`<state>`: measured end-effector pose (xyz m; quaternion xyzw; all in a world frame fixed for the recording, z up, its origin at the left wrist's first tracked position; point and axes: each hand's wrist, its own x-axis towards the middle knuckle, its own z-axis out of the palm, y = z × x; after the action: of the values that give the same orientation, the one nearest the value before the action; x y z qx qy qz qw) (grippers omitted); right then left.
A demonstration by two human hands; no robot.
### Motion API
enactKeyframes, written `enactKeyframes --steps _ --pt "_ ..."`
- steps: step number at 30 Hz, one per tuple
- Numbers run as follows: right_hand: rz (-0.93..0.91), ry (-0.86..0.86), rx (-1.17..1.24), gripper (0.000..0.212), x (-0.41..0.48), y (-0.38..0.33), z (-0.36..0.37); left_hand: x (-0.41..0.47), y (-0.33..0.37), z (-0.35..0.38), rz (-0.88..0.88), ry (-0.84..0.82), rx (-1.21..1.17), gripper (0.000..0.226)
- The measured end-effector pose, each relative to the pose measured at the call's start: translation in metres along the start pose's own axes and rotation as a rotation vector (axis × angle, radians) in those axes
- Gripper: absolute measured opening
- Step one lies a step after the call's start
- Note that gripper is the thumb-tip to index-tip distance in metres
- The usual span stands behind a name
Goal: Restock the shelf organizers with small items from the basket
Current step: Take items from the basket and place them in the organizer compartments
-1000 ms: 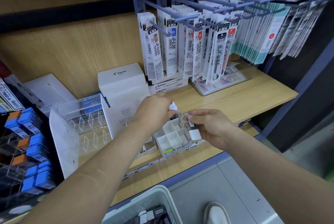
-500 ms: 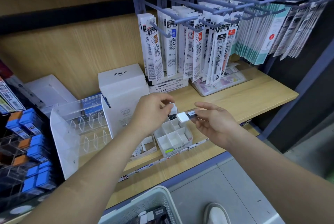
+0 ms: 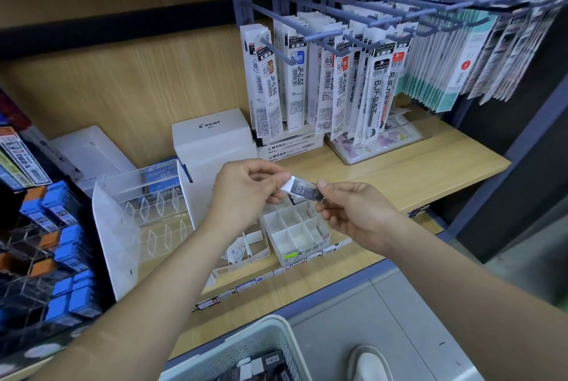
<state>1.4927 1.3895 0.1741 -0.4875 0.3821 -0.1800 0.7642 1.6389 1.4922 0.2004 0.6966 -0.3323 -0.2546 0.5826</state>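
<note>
You held the small lead case (image 3: 303,190) in the air between your two hands, just above the white divided organizer (image 3: 307,253) that stood on the shelf (image 3: 415,171). Your left hand (image 3: 242,188) pinched the white cap end with curled fingers. Your right hand (image 3: 359,211) pinched the other end, the one with the dark label, also with its fingertips. The case lay tilted, with the white end a little higher, and it did not touch the organizer. The basket (image 3: 246,340) stood low at the near edge of the view, below the shelf, with more small cases inside it, well apart from both hands.
</note>
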Motion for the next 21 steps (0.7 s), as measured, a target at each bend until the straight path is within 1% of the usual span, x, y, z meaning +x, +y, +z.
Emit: enactKeyframes --steps 4,7,10,12,14,17,21 --pt "0.006 0.0 -0.026 0.019 0.002 0.002 0.002 0.002 -0.003 -0.005 -0.017 -0.042 -0.01 0.012" --pt "-0.02 0.093 -0.166 0.023 0.005 0.006 0.001 0.007 -0.008 -0.008 0.081 0.016 0.141 0.019" --pt "-0.042 0.185 -0.265 0.011 0.007 0.01 -0.006 0.011 -0.012 -0.009 0.148 0.044 0.333 0.018" --pt "-0.022 0.165 -0.303 0.005 0.007 0.013 -0.008 0.01 -0.015 -0.009 0.187 0.047 0.432 0.019" --pt "0.002 0.128 -0.339 0.01 0.008 0.017 -0.008 0.009 -0.016 -0.007 0.257 0.058 0.511 0.019" --pt "-0.004 0.126 -0.391 0.019 0.015 0.022 -0.011 0.013 -0.018 -0.001 0.355 0.045 0.577 0.019" --pt "-0.017 0.136 -0.409 0.018 0.021 0.026 -0.012 0.02 -0.022 0.007 0.419 -0.016 0.689 0.021"
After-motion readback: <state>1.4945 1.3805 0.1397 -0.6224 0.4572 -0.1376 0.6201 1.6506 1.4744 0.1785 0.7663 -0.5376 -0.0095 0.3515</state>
